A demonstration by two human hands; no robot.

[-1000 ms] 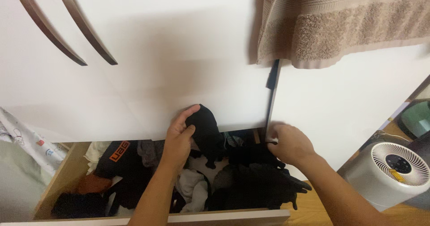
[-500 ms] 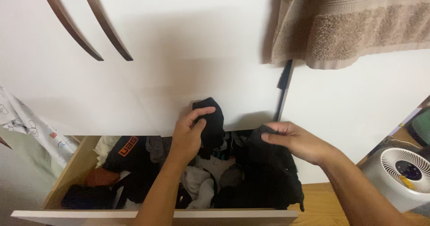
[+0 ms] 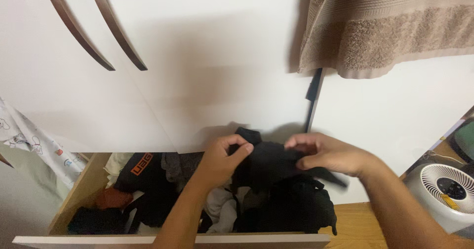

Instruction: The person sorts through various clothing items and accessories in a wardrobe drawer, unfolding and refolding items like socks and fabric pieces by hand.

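Left hand (image 3: pixel 223 156) and right hand (image 3: pixel 327 155) both pinching a black garment (image 3: pixel 269 162), held above an open drawer (image 3: pixel 74 197) of dark clothes, beige towel (image 3: pixel 390 27) hanging overhead

A small black garment (image 3: pixel 269 162) of soft, crumpled cloth is held up just above the open drawer, pinched at its nine o'clock edge by the left hand (image 3: pixel 219 160) and at its three o'clock edge by the right hand (image 3: pixel 328 155). It is stretched loosely between them, with a bunched tip poking up at eleven o'clock and a thin end trailing toward four o'clock.
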